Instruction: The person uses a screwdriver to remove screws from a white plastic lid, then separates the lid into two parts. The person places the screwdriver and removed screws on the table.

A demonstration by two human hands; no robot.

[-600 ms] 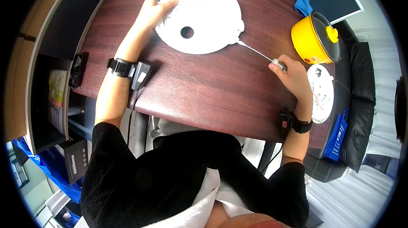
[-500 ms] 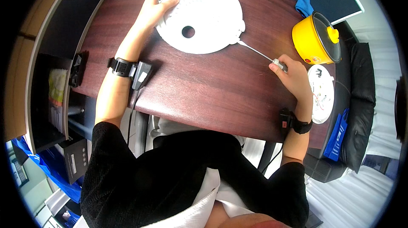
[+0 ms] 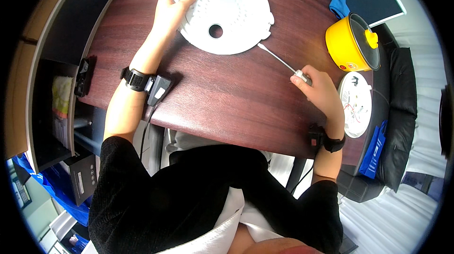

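My left hand [image 3: 172, 10] grips the left rim of a round white plastic part [image 3: 231, 15], thumb on top and fingers at the edge. The part has a raised dot pattern, a round dark hole toward me and small tabs at its right rim. A screwdriver [image 3: 279, 58] with a long thin shaft and a pale handle is closed in my right hand [image 3: 318, 86]. Its tip points up and left, just beside the part's lower right rim; whether it touches, I cannot tell. Another white piece shows only partly behind the part, at the top edge.
On the right stand a yellow electric pot [image 3: 345, 46] with a dark lid and a blue cloth [image 3: 338, 6]. Nearer, a white oval piece with wires [image 3: 355, 107] lies at the edge of the dark wooden table [image 3: 222, 98]. Shelving [image 3: 52, 69] stands left; a black seat [image 3: 399, 117] stands right.
The white part has tilted and its near edge has shifted away from me. The screwdriver tip has left the rim tab, and my right hand has moved slightly left and nearer.
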